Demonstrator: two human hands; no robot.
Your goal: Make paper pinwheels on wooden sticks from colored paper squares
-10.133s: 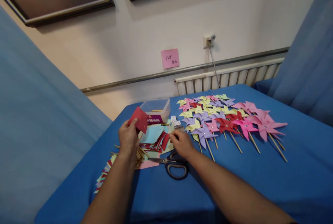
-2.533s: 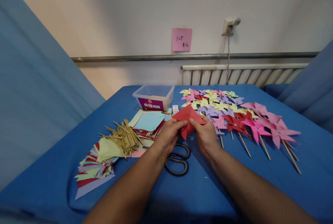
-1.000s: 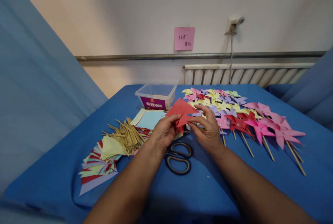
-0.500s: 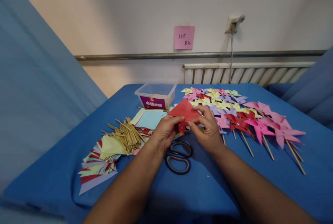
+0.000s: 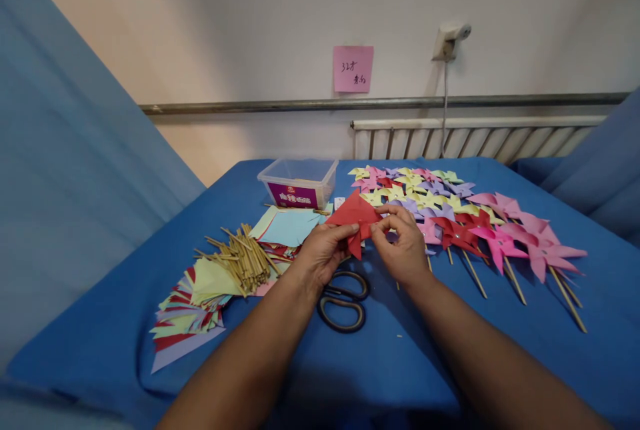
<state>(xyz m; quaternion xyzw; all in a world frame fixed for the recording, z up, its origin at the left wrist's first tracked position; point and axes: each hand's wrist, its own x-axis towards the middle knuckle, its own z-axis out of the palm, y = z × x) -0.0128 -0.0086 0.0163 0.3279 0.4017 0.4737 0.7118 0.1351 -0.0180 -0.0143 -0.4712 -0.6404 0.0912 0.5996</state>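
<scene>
A red paper pinwheel [image 5: 354, 210], partly folded, is held up over the middle of the table between both hands. My left hand [image 5: 326, 249] pinches it from the left, thumb lying across the front near its centre. My right hand [image 5: 400, 241] has thumb and forefinger closed on the right edge of the same red paper. Just below the left hand lie black-handled scissors [image 5: 345, 329], their blades hidden. Finished pinwheels [image 5: 457, 235] on sticks, in pink, red, yellow and purple, spread out beyond the right hand.
A clear plastic box [image 5: 296, 185] with a purple label stands at the back. Left of my hands lie a pile of thin sticks [image 5: 250, 263], stacked coloured paper squares [image 5: 290, 227] and fanned paper sheets [image 5: 187, 317]. A blue cloth [image 5: 400, 370] covers the table.
My right hand has shifted its pinch slightly right and upward along the red paper. The lower flap now hangs narrower, and a paper point sticks out towards the right fingers.
</scene>
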